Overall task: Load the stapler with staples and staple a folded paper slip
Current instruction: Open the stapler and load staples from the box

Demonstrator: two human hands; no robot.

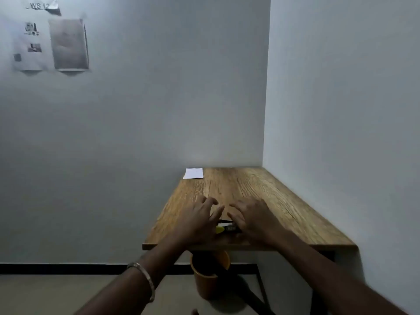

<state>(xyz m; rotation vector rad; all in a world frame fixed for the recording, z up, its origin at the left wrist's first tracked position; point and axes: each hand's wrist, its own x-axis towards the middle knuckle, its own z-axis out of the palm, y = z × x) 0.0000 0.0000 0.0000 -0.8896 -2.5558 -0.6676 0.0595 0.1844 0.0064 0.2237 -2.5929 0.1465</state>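
Low at the frame's centre, near the table (261, 189) front edge, the left hand (200, 220) and right hand (254, 220) hover spread and empty over the half-hidden stapler (227, 228), seemingly rigid, light, best gripped along its sides.

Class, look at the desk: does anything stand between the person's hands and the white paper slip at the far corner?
Nothing visible does. Bare wooden desk lies between the left hand, the right hand and the paper slip at the far left corner.

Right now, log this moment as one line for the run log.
left hand open, over table | right hand open, beside it | stapler between hands, partly hidden | paper far corner, untouched
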